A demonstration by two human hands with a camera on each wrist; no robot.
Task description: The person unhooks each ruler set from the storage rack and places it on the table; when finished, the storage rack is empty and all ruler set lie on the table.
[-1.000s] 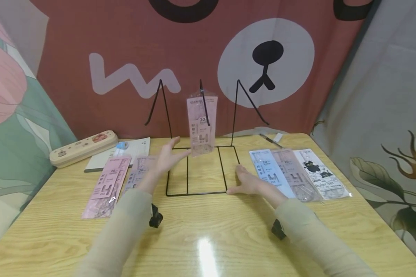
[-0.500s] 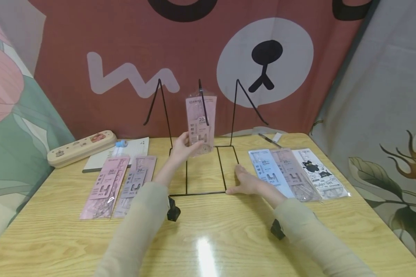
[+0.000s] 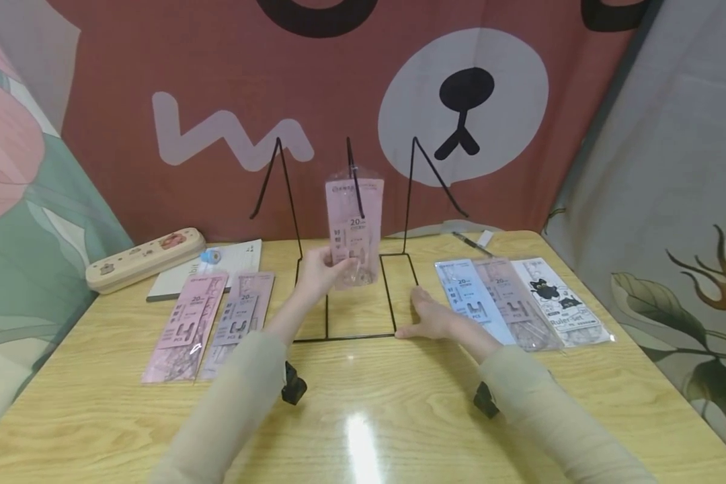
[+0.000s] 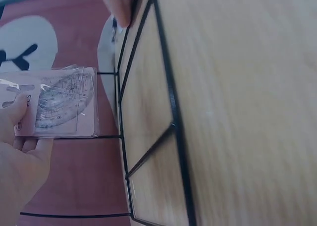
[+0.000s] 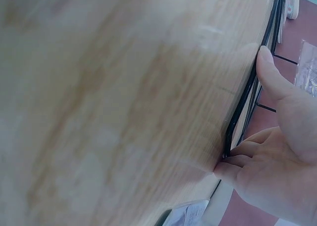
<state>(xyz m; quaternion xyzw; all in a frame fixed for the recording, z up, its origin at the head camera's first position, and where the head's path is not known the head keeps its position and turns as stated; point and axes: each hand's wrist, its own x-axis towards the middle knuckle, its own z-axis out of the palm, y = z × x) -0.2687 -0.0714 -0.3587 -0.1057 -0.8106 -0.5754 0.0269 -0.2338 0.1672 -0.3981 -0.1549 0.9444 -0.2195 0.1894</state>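
A pink-carded ruler set [image 3: 357, 202] in a clear bag hangs upright at the middle hook of a black wire display rack [image 3: 363, 337]. My left hand [image 3: 317, 274] pinches its lower left part, thumb in front and fingers behind. A clear protractor shows through the bag in the left wrist view, at the lower end of the ruler set [image 4: 64, 104]. At the rack's front right corner, my right hand [image 3: 434, 317] grips the base. The right wrist view has its thumb on the wire and the fingers of the right hand [image 5: 297, 124] curled at the corner.
Two bagged ruler sets [image 3: 184, 323] lie left of the rack. Blue, pink and white sets [image 3: 473, 299] lie on its right. A pencil case [image 3: 148, 259], notebook [image 3: 242, 259] and small blue item [image 3: 210, 256] sit back left. A pen [image 3: 472, 243] lies back right.
My left hand has moved right from beside the rack and taken hold of the hanging ruler set. The set has since come lower and nearer. My right hand has stayed put.
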